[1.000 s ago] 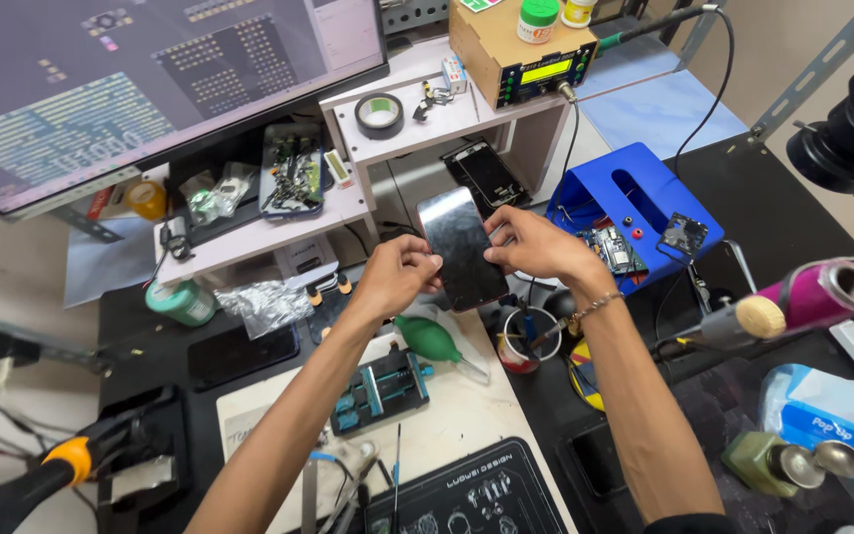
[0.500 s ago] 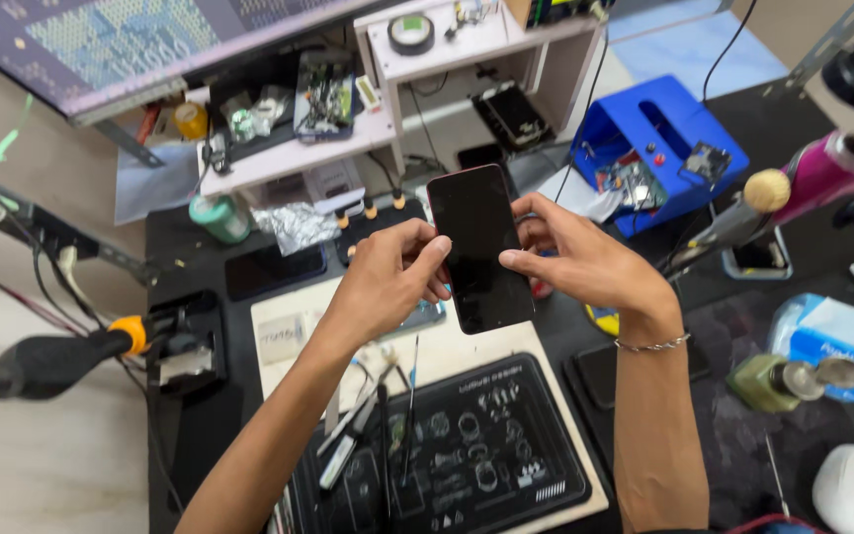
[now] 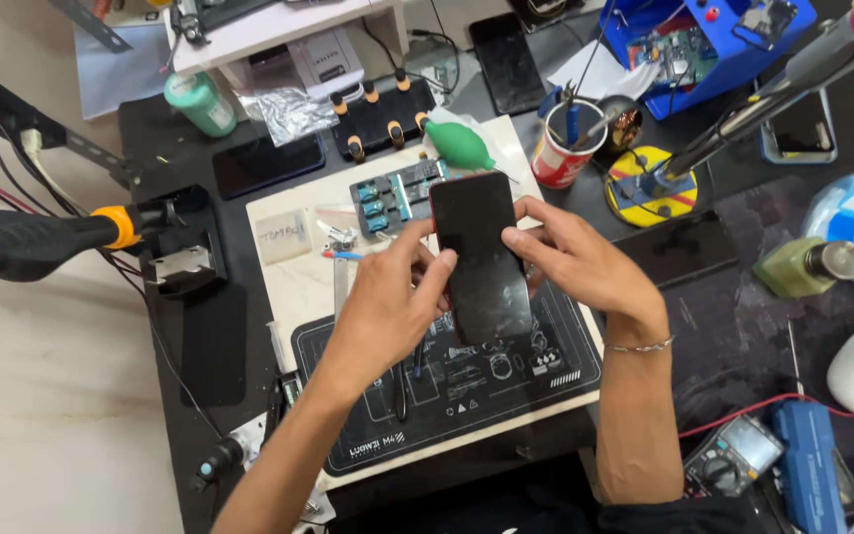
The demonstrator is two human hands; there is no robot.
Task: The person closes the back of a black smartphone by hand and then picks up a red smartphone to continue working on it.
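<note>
Bright, even overhead light, soft shadows, faint sheen on the dark phone screen (image 3: pixel 481 257), slight edge blur.

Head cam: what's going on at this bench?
A person holds a black rectangular smartphone in both hands above a black repair mat. The left hand grips its left edge, the right hand its right edge. A green rubber air blower and a red cup of tools sit behind.

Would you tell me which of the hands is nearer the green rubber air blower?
Right. The right hand lies just below and right of the green blower; the left hand sits lower and farther.
</note>
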